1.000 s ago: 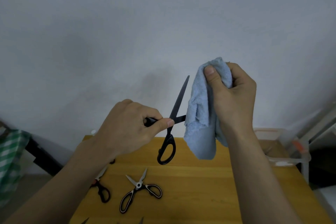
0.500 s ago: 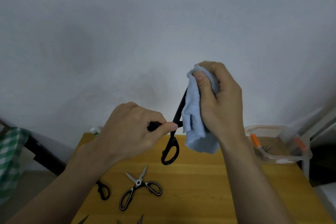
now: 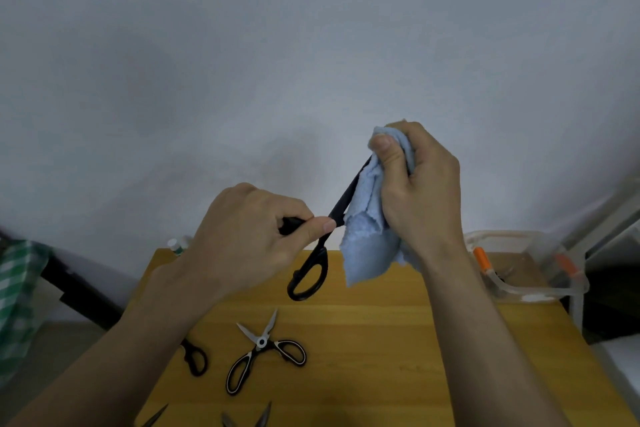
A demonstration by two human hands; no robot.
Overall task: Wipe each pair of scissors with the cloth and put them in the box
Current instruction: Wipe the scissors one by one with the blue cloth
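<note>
My left hand (image 3: 252, 239) grips one handle of the black scissors (image 3: 311, 270), held up above the wooden table (image 3: 381, 357). Their blade points up and to the right. My right hand (image 3: 419, 191) holds the light blue cloth (image 3: 367, 246) wrapped around the upper blade, thumb pressing on top; the blade tip is hidden in the cloth. The clear plastic box (image 3: 526, 288) with orange latches sits at the table's far right corner.
Black-and-white kitchen scissors (image 3: 263, 354) lie spread on the table below my hands. Another black pair (image 3: 195, 357) peeks from under my left forearm. More blade tips (image 3: 246, 419) show at the bottom edge. A small bottle (image 3: 176, 246) stands at the table's back left.
My right hand brought the cloth from beside the blade onto it and closed around it. It now sits a little further up the blade than half a second ago.
</note>
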